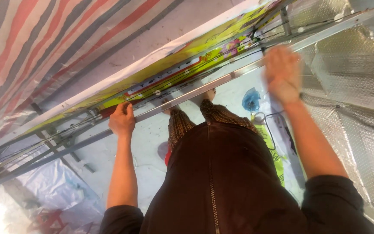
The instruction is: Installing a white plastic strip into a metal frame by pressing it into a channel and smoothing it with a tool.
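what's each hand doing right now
Left hand: closed on the metal bar of the frame.
Right hand: on the same bar, blurred; grip cannot be told.

- Metal frame rail (221, 80): runs across at hand height, wires (256, 32) and yellow banner (174, 71) close behind.
- Floor (150, 143) beneath rail: open, apart from the blue bag (251, 99).
- Foil sheeting (351, 86): walls off the right.
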